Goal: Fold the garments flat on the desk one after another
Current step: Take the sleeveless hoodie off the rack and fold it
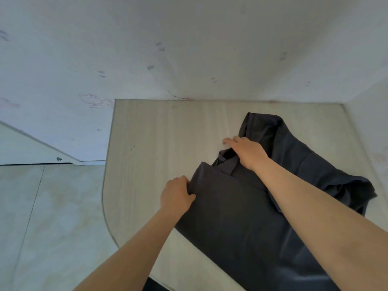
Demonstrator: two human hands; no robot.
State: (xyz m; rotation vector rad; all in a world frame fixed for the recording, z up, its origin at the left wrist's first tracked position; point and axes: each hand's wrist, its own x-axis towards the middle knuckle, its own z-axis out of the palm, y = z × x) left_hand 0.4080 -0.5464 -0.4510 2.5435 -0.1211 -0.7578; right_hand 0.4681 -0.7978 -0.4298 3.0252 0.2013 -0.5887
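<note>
Your dark charcoal, smooth-fabric garment (pixel 241 217) lies on the right half of the pale wood-grain desk (pixel 151 143). Its near part is flat; its far and right parts are bunched in folds. Your left hand (pixel 177 195) pinches its left edge with curled fingers. Your right hand (pixel 248 152) rests by the collar, fingers straight and tips reaching bare desk, while the forearm crosses and hides the cloth's middle. A white wall with faint pink prints (pixel 189 59) backs the desk, and beige floor tiles (pixel 52 206) lie to the left.
</note>
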